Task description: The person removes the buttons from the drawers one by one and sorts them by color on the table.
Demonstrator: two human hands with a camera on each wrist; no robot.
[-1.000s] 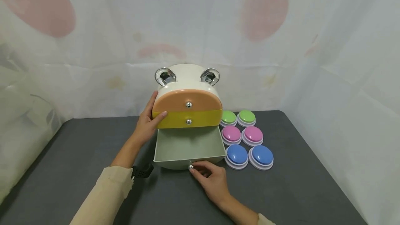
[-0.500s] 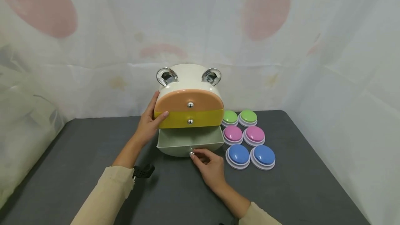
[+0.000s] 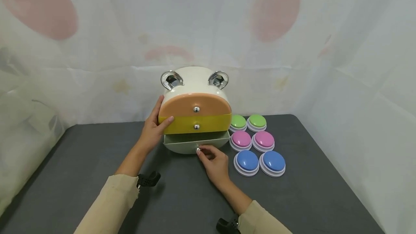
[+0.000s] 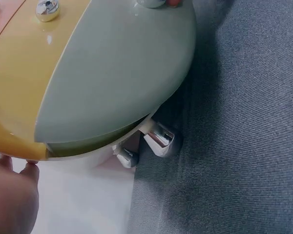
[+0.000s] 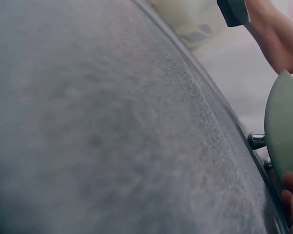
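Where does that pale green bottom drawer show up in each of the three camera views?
Head: the green drawer sits low in the middle, under the yellow drawer, slightly open, the right hand at its knob.
Left wrist: it fills the upper middle.
Right wrist: only its curved front shows at the right edge.
Shared landmark: the grey table mat, seen in all three.

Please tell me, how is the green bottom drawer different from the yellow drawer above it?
The green drawer sticks out a little from the cabinet, while the yellow drawer sits flush and closed. The green drawer's knob is pinched by the right hand; the yellow drawer's knob is free, with the left hand's thumb resting on that drawer's edge. Both have one silver knob at the centre.
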